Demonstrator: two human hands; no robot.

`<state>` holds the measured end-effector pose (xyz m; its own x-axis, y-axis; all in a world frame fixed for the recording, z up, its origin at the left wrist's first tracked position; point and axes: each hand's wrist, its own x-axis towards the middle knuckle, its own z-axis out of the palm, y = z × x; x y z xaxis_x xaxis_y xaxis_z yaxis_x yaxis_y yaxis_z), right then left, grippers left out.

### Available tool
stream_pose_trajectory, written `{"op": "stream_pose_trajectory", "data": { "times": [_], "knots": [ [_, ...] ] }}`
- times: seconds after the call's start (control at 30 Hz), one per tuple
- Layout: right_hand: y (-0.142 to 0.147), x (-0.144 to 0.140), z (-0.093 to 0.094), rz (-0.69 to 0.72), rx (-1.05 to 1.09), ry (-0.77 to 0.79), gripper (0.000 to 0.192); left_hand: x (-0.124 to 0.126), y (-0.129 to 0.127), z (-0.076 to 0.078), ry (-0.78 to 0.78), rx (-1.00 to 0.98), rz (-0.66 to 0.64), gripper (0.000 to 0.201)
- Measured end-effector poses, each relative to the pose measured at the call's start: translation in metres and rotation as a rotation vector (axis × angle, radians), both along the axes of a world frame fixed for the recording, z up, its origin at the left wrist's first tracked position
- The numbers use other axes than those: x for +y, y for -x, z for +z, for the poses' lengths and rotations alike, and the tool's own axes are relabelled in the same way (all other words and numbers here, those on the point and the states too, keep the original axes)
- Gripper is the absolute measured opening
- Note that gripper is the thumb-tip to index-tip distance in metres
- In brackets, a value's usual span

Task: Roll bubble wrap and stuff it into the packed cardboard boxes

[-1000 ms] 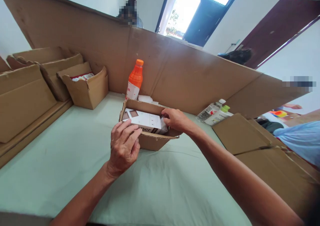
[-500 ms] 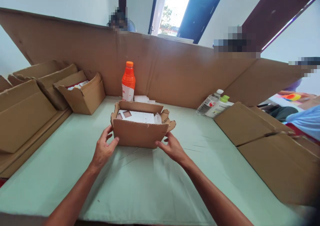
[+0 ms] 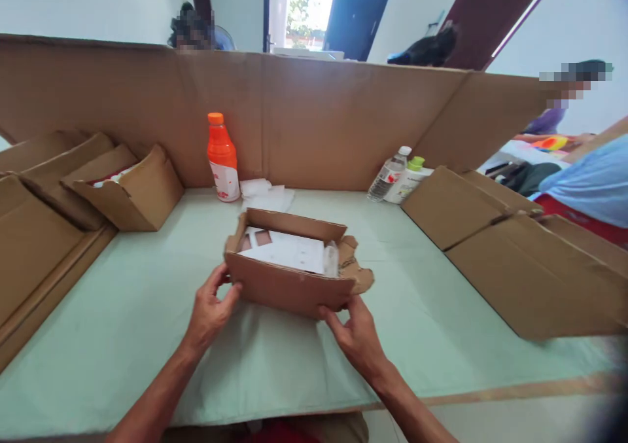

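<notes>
A small open cardboard box (image 3: 289,292) stands in front of me on the pale green tablecloth (image 3: 412,325), turned slightly at an angle. Inside it lie white paper cards (image 3: 289,252) and a clear plastic item (image 3: 331,258) that I cannot make out fully. My left hand (image 3: 212,309) grips the box's left end, thumb on the near face and fingers round the side. At the lower right corner, my right hand (image 3: 353,332) holds it the same way, with some fingertips hidden. A torn flap (image 3: 357,266) sticks out at the right end.
An orange bottle (image 3: 223,158) stands by white papers (image 3: 267,194) against the cardboard partition (image 3: 314,122). Cardboard boxes (image 3: 142,194) line the left; more boxes (image 3: 530,279) line the right, near a clear bottle (image 3: 390,173) and a green-capped white bottle (image 3: 408,182). Other people sit beyond.
My hands have closed onto the box's ends. The box has turned slightly, its right end now nearer to me. The camera view has shifted.
</notes>
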<state>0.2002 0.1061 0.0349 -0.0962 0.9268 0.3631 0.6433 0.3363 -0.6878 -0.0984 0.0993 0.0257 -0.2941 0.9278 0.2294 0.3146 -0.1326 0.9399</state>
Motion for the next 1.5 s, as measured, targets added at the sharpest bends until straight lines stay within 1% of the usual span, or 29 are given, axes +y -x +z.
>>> {"op": "stream_pose_trajectory", "data": {
  "times": [0.07,0.1,0.17,0.27,0.33,0.4,0.43,0.47,0.53,0.6,0.67,0.7,0.77,0.83,0.87,0.93,1.0,1.07,1.1,1.17,1.27,1.37,1.43,1.5],
  "knots": [
    [0.013,-0.002,-0.001,0.107,0.042,-0.017,0.038,-0.007,0.02,0.002,0.019,0.052,0.055,0.047],
    [0.016,0.001,-0.002,0.149,0.065,-0.016,0.045,-0.01,0.028,0.004,0.031,0.091,0.071,0.046],
    [0.015,0.014,-0.003,0.232,0.121,0.016,0.066,-0.015,0.037,0.008,0.058,0.163,0.097,0.045],
    [0.008,0.038,-0.008,0.398,0.22,0.107,0.101,-0.021,0.036,0.012,0.119,0.181,0.127,0.049],
    [0.005,0.051,-0.011,0.509,0.271,0.151,0.116,-0.022,0.032,0.012,0.18,0.132,0.122,0.055],
    [0.003,0.061,-0.012,0.572,0.302,0.162,0.121,-0.018,0.028,0.011,0.231,0.09,0.124,0.06],
    [0.0,0.064,-0.012,0.576,0.314,0.153,0.12,-0.013,0.025,0.01,0.252,0.078,0.124,0.061],
    [-0.004,0.067,-0.012,0.561,0.322,0.136,0.118,-0.006,0.021,0.01,0.265,0.068,0.117,0.062],
    [-0.02,0.069,-0.014,0.472,0.328,0.087,0.113,0.014,0.008,0.009,0.276,0.036,0.06,0.062],
    [-0.046,0.067,-0.018,0.339,0.326,0.05,0.109,0.04,-0.018,0.009,0.276,-0.009,-0.053,0.062],
    [-0.079,0.063,-0.023,0.186,0.329,0.027,0.106,0.07,-0.055,0.009,0.258,-0.055,-0.196,0.064],
    [-0.097,0.062,-0.025,0.103,0.33,0.015,0.103,0.086,-0.077,0.008,0.238,-0.083,-0.273,0.067],
    [-0.133,0.062,-0.028,-0.082,0.323,-0.015,0.096,0.119,-0.127,0.006,0.171,-0.176,-0.415,0.083],
    [-0.167,0.07,-0.028,-0.271,0.32,-0.041,0.09,0.151,-0.178,0.001,0.163,-0.223,-0.559,0.098],
    [-0.182,0.076,-0.028,-0.349,0.321,-0.053,0.088,0.166,-0.204,-0.002,0.168,-0.222,-0.611,0.1],
    [-0.209,0.094,-0.025,-0.452,0.322,-0.09,0.089,0.192,-0.253,-0.009,0.184,-0.206,-0.71,0.098],
    [-0.23,0.114,-0.024,-0.506,0.299,-0.153,0.093,0.214,-0.298,-0.016,0.204,-0.183,-0.79,0.097],
    [-0.247,0.134,-0.028,-0.543,0.25,-0.198,0.098,0.233,-0.335,-0.023,0.218,-0.159,-0.845,0.097],
    [-0.253,0.142,-0.032,-0.557,0.23,-0.198,0.1,0.241,-0.351,-0.026,0.218,-0.149,-0.865,0.096],
    [-0.262,0.154,-0.043,-0.56,0.216,-0.143,0.101,0.255,-0.375,-0.032,0.203,-0.13,-0.901,0.093],
    [-0.27,0.161,-0.061,-0.51,0.261,-0.024,0.101,0.272,-0.395,-0.041,0.167,-0.097,-0.933,0.09],
    [-0.275,0.162,-0.072,-0.471,0.283,0.037,0.096,0.285,-0.401,-0.047,0.157,-0.045,-0.928,0.092],
    [-0.277,0.161,-0.075,-0.48,0.195,0.051,0.09,0.288,-0.402,-0.049,0.144,-0.002,-0.933,0.091],
    [-0.277,0.158,-0.074,-0.506,0.065,0.053,0.082,0.286,-0.401,-0.051,0.112,0.052,-0.939,0.086]
  ]
}}
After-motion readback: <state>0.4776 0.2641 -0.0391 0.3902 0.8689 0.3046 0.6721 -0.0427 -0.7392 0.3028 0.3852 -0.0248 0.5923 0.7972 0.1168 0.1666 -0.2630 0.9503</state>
